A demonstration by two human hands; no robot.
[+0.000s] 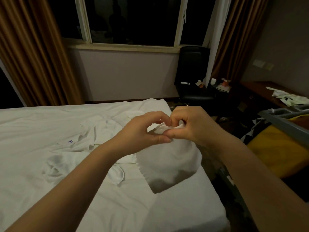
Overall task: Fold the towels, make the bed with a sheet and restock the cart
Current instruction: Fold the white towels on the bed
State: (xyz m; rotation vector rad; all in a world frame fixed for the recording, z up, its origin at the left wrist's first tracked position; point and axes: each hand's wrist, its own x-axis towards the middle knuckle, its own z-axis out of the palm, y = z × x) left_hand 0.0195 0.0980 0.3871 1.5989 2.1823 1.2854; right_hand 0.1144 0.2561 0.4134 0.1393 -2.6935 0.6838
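Note:
A small white towel [168, 163] hangs in the air above the right side of the bed [33, 124]. My right hand [189, 126] grips its bunched top edge. My left hand [142, 129] meets it there, thumb and fingertips pinching the same edge. The towel's lower part droops down toward the white sheet. Several more white towels [93, 139] lie crumpled on the bed to the left, one with a small purple logo [70, 141].
A grey housekeeping cart [284, 114] with a yellow bag [274, 151] stands right of the bed. Behind it are a dark desk [260, 91] with papers and a black office chair [194, 76]. Window and brown curtains line the far wall.

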